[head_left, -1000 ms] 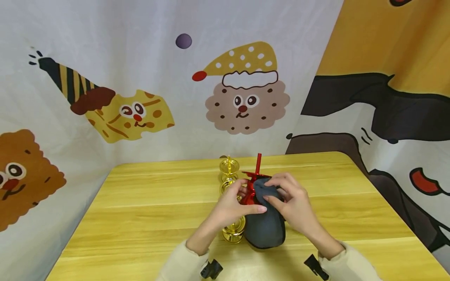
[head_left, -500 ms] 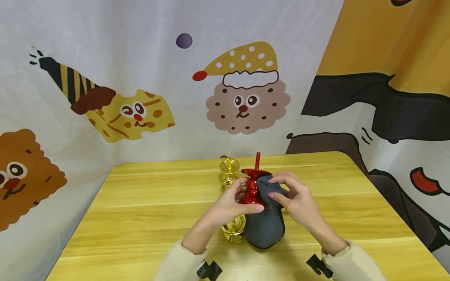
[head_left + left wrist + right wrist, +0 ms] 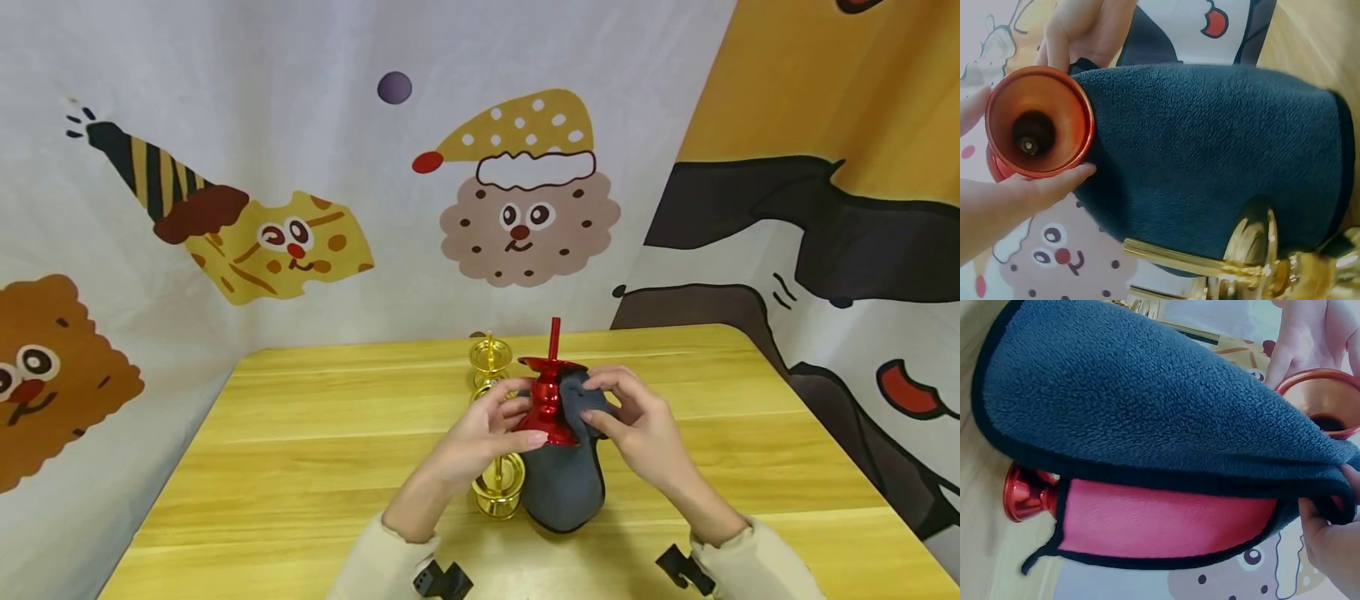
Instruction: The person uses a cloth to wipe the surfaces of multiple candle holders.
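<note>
A shiny red candle holder (image 3: 548,398) with a tall spike is raised over the table, spike upward. My left hand (image 3: 474,433) grips it low down, thumb and fingers about its flared base; the left wrist view looks into the hollow underside. With thumb and fingers, my right hand (image 3: 637,418) pinches a grey-blue cloth (image 3: 564,492) at the right side of the holder. The cloth hangs down toward me. Its dark edging and pink reverse side (image 3: 1166,519) show in the right wrist view.
Gold candle holders stand in a row left of the cloth, one nearer (image 3: 498,492) and one farther (image 3: 490,358), partly behind my left hand. Another red candle holder (image 3: 1022,494) stands beyond the cloth in the right wrist view. A printed curtain (image 3: 315,150) borders the wooden table (image 3: 315,450).
The red candle holder has tipped more upright and shows more of its stem and base. My left hand has shifted slightly left; the right hand has moved slightly right with the cloth.
</note>
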